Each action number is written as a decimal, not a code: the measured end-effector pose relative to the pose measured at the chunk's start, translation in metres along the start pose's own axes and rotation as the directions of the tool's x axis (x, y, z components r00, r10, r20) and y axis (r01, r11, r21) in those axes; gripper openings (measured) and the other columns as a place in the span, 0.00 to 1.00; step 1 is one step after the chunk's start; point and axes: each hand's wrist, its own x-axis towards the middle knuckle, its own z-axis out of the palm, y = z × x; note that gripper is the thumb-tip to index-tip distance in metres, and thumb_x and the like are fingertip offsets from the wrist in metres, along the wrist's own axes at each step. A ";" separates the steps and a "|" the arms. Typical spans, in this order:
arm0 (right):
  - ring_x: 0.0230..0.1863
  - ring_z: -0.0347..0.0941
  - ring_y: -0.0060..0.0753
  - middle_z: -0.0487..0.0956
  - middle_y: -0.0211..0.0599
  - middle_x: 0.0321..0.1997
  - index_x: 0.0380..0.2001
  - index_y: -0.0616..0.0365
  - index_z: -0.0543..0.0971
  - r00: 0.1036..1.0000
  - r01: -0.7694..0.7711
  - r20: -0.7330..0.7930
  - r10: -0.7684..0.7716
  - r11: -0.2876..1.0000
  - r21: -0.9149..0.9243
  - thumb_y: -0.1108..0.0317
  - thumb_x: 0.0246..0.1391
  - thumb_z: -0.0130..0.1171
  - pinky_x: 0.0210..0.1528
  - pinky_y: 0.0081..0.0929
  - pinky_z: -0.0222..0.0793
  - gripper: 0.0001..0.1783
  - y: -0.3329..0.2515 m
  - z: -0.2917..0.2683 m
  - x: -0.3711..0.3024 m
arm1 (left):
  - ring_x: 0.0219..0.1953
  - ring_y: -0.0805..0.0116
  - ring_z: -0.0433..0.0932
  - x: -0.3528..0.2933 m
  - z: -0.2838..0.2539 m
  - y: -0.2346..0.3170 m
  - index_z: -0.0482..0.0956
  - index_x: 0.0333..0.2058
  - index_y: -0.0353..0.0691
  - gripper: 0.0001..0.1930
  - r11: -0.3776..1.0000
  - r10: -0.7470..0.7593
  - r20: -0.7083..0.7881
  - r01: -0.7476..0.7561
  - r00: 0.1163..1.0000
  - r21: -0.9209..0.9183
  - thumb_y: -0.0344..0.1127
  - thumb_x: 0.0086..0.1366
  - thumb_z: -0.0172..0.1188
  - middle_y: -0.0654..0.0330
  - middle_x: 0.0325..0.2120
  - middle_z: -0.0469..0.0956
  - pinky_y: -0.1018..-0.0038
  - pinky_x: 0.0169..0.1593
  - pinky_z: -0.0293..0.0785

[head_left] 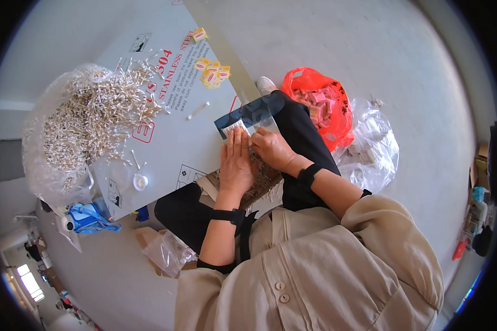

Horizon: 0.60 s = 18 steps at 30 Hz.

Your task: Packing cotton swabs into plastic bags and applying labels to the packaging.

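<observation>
My left hand [237, 165] lies with its fingers stretched out and pressed together, fingertips on a small row of white cotton swabs [235, 127]. The row rests on a dark bluish see-through sheet [254, 110] at the table's edge. Close beside it, my right hand [273, 148] is closed, its fingertips pinched at the row's right side; what they grip is hidden. Beneath both hands, a brown cardboard box [251, 194] with loose swabs sits between my knees.
A clear bag [36, 127] spills a big heap of cotton swabs [88, 121] onto the steel-sheet table [165, 149]. Small yellow boxes [212, 73] lie at the far edge. A red bag [342, 124] of pink packs and a clear plastic bag [373, 149] stand on the floor at right.
</observation>
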 end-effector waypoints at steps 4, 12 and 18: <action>0.32 0.76 0.57 0.76 0.48 0.32 0.27 0.63 0.75 0.996 -0.067 -0.045 0.073 0.990 0.120 0.73 0.47 0.61 0.35 0.44 0.73 0.06 0.002 0.003 0.000 | 0.61 0.52 0.69 0.002 0.005 -0.011 0.61 0.63 0.32 0.31 0.827 -0.305 -0.299 0.096 0.904 -0.554 0.36 0.64 0.60 0.44 0.60 0.66 0.57 0.61 0.67; 0.36 0.77 0.50 0.78 0.46 0.37 0.28 0.64 0.74 0.989 0.149 -0.050 -0.141 0.921 0.360 0.78 0.49 0.63 0.37 0.35 0.74 0.06 -0.034 -0.028 -0.007 | 0.35 0.68 0.82 0.010 -0.019 -0.014 0.81 0.39 0.31 0.14 -0.287 -0.457 0.296 0.176 0.839 -0.942 0.34 0.59 0.70 0.55 0.34 0.83 0.75 0.39 0.80; 0.37 0.77 0.50 0.77 0.45 0.40 0.27 0.65 0.73 0.983 0.178 -0.102 -0.150 0.906 0.383 0.78 0.51 0.62 0.38 0.35 0.75 0.07 -0.048 -0.047 -0.009 | 0.35 0.76 0.78 0.006 -0.060 0.026 0.83 0.39 0.32 0.15 0.118 -0.378 -0.047 -0.002 0.925 -0.993 0.28 0.54 0.73 0.60 0.34 0.83 0.78 0.42 0.75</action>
